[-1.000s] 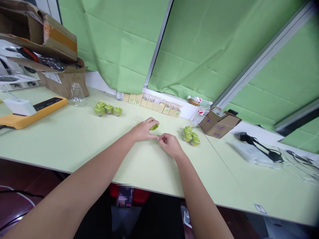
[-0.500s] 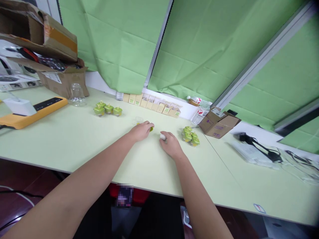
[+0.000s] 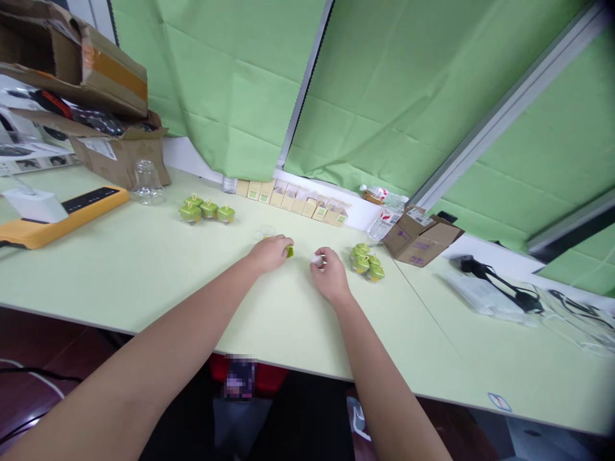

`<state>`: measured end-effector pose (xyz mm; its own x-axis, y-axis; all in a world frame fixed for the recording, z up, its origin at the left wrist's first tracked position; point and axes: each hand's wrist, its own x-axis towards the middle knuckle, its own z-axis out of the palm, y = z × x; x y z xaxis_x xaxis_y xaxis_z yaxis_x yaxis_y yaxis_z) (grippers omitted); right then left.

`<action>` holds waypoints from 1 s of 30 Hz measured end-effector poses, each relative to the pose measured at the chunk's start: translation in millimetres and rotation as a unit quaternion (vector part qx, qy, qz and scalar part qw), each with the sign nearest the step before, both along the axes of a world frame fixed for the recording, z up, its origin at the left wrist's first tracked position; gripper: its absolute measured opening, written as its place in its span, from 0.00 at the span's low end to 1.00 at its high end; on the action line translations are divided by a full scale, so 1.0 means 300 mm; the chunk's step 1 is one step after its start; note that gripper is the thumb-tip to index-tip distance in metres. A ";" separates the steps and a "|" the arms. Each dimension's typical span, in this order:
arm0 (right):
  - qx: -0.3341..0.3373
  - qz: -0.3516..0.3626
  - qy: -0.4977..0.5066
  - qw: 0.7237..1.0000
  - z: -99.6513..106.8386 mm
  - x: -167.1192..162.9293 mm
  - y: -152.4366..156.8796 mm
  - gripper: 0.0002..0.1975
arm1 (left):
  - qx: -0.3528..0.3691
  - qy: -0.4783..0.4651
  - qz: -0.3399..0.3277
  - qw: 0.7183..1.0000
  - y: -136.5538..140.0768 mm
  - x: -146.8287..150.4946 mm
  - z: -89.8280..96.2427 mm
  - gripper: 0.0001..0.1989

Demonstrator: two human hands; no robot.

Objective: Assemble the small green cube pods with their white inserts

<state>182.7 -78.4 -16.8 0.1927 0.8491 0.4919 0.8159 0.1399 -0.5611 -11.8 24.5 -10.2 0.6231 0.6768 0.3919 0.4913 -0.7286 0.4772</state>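
My left hand is closed on a small green lid, which pokes out past the fingertips. Just behind that hand sits a small clear plastic cup, partly hidden by the hand. My right hand pinches a small white object, too small to name, between thumb and fingers. To the right of it stands a cluster of clear cups with green lids. Another group of green-lidded cups is on the table farther left.
Along the wall runs a row of small beige boxes. Plastic bottles and a cardboard box stand at right. To the left are a glass jar, an orange power strip and stacked cartons. Cables lie far right.
My right hand has turned slightly, and the white object shows more between its fingers. The green lid in my left hand now hangs lower and shows more.
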 end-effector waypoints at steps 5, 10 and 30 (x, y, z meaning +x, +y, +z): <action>-0.010 0.035 -0.080 0.996 0.001 0.000 -0.007 0.18 | -0.012 -0.042 -0.014 0.999 -0.008 0.006 0.005 0.17; 0.094 0.016 -0.098 0.991 0.021 -0.045 -0.021 0.11 | -0.048 -0.147 -0.023 0.988 -0.040 0.051 0.022 0.17; 0.086 0.028 0.007 0.996 0.036 -0.067 -0.012 0.12 | -0.183 -0.215 -0.146 0.948 -0.117 0.097 0.033 0.30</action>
